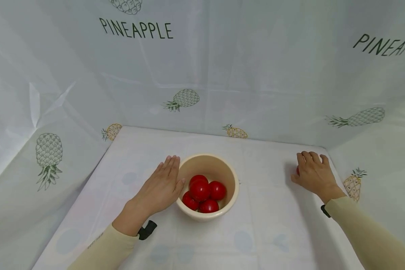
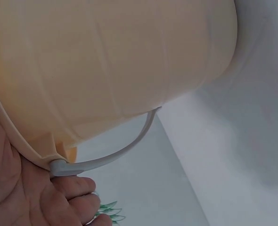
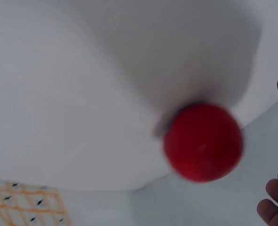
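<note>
A cream bucket (image 1: 219, 167) stands mid-table with several smooth red balls (image 1: 200, 190) piled inside. At its left rim rests my left hand (image 1: 162, 185), fingers straight and together in the head view. The left wrist view has the palm against the rim, beside the end of the grey handle (image 2: 106, 161). Far to the right, my right hand (image 1: 313, 172) is spread over a single red ball (image 1: 298, 170), which it mostly hides in the head view. The right wrist view shows this ball (image 3: 202, 142) on the table, with a gap between it and the fingertips (image 3: 271, 212).
The table (image 1: 256, 232) has a white cover with pale spots. Behind it and on both sides hangs a whitish sheet (image 1: 256, 75) printed with pineapples, close to the table's right edge by my right hand.
</note>
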A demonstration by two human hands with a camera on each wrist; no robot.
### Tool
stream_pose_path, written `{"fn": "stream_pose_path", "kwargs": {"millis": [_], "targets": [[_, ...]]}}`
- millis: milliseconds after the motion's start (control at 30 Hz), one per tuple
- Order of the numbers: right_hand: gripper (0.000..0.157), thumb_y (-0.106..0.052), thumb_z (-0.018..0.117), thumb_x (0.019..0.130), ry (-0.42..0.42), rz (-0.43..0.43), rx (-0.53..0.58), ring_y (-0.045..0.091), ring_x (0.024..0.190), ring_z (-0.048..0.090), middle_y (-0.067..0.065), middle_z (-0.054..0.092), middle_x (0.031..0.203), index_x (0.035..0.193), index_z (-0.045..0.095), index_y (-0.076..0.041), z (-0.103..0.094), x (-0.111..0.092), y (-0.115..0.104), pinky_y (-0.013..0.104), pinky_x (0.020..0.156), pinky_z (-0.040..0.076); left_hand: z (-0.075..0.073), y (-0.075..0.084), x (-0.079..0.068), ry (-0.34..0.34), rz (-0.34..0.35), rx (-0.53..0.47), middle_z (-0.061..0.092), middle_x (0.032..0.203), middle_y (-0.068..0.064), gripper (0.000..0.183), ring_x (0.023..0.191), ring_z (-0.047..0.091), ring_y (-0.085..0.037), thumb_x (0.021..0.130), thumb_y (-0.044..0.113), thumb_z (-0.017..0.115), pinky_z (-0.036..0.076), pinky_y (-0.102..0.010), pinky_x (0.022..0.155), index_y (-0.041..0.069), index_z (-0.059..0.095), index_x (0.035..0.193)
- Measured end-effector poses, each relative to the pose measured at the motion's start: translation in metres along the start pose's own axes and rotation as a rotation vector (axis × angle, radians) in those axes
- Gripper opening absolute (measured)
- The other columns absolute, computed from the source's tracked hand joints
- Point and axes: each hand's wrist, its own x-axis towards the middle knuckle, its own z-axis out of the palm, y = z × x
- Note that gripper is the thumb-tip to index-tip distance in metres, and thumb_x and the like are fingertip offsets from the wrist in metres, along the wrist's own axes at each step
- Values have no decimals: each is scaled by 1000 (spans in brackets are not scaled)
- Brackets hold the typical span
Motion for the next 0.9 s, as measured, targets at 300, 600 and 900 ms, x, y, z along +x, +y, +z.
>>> {"fn": "stream_pose_path", "kwargs": {"millis": [300, 600, 900], "targets": [[81, -44, 82, 82, -151, 2, -16, 52, 120, 50, 31, 58, 129, 132, 51, 12, 10, -20, 35, 74, 93, 42, 0, -1, 2, 0, 2, -15, 28, 171, -24, 74, 162, 21, -39, 110, 38, 47, 21, -54, 131, -8, 26, 163], [74, -33, 90, 80, -145, 18, 16, 51, 116, 51, 31, 60, 123, 125, 50, 11, 17, -26, 38, 71, 90, 45, 0, -1, 1, 1, 3, -24, 28, 171, -24, 74, 162, 20, -38, 110, 39, 48, 21, -55, 131, -8, 26, 163], [67, -45, 83, 78, -4, 78, 33, 48, 91, 53, 30, 57, 92, 97, 49, 10, 22, -21, 28, 63, 75, 45, 0, 0, 1, -2, -3, -27, 29, 171, -24, 74, 162, 21, -38, 110, 38, 48, 22, -54, 131, -8, 26, 163]]}}
